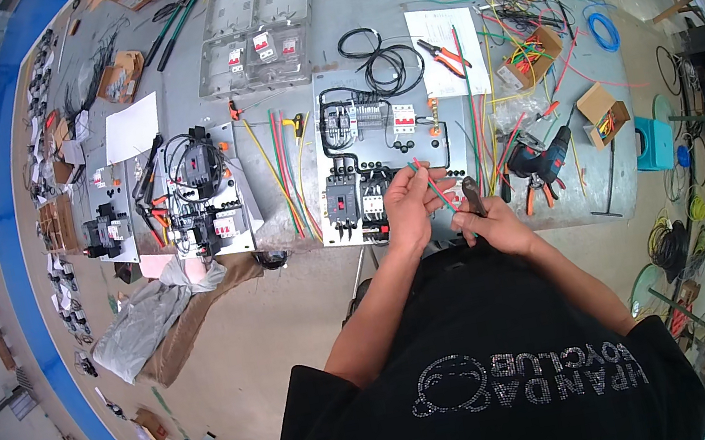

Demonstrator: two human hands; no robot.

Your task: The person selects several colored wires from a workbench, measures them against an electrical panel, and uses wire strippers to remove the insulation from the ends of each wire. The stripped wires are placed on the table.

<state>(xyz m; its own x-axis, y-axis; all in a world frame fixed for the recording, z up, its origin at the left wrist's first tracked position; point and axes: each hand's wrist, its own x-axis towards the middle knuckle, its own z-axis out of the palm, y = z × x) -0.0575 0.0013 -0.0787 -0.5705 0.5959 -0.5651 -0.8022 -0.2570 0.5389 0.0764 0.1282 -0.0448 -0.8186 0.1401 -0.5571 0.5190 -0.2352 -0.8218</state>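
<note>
In front of my chest, my left hand (409, 213) is closed in a pinch on a thin green wire (435, 190). A short red tip shows above its fingers. To the right, my right hand (501, 229) is wrapped round a dark hand tool (473, 197) whose exact kind I cannot make out; its upper end points away from me. Just beyond my left hand lies a white mounting board (325, 168), with black cabling, a red-and-white circuit breaker (404, 119), a dark moulded breaker (341, 198) and terminal rows fixed on it. My left fingers cover part of its lower right edge.
Right of the board lie a cordless drill (539, 154), wire strippers (540, 194) and small boxes of wires (534, 56). Orange-handled pliers (445, 58) rest on paper. Left are loose coloured wires (286, 175), another wired board (207, 198) and a clear plastic enclosure (254, 11).
</note>
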